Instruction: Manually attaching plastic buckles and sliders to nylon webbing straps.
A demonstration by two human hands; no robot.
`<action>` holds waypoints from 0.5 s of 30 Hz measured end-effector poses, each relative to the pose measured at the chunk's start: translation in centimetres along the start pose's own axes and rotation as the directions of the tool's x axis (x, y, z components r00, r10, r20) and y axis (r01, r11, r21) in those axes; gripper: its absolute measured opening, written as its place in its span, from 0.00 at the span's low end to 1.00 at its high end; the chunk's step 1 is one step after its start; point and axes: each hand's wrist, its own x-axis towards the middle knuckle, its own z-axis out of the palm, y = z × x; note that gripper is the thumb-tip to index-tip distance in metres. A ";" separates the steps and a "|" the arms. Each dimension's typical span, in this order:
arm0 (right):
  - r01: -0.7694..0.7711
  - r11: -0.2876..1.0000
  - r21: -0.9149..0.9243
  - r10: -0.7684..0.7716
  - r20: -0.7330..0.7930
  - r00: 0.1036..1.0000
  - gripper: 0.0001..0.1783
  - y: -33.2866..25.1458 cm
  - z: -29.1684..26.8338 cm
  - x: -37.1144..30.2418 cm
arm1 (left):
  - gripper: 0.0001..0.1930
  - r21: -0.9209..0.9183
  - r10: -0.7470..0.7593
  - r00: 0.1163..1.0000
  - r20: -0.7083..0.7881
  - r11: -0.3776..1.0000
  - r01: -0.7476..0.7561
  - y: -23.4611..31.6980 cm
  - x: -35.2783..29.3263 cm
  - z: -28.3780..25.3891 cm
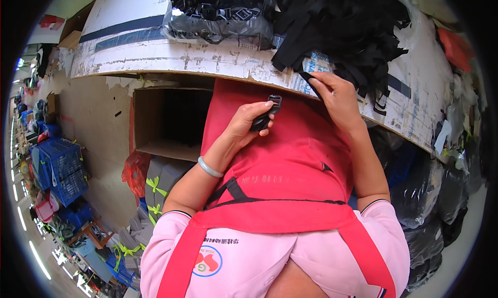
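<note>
My left hand [243, 123] is closed around black plastic buckles, in front of the red apron. One buckle [276, 100] with a rectangular frame sticks up past the thumb; the rest are partly hidden in the fingers. At the table's near edge, my right hand [340, 101] pinches a short black webbing strap [313, 85]. The strap and the buckle are apart. Beyond the right hand a heap of black webbing straps [342, 26] lies on the table. To its left sits a clear plastic bag [220, 28] full of black buckles.
The worn white tabletop [124, 54] curves across the far side. Under it at left stands an open cardboard box [174, 152], with a red plastic bag [136, 171] beside it. Grey bundles tied in yellow-green [163, 176] lie nearer. Black plastic sacks [420, 194] crowd the right; blue crates [61, 168] stand far left.
</note>
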 end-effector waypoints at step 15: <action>-0.678 0.294 0.674 0.389 0.564 0.729 0.08 -2.4 3.6 -3.4 | 0.08 0.644 0.517 0.855 -0.043 0.668 -0.372 -1.0 -0.2 2.4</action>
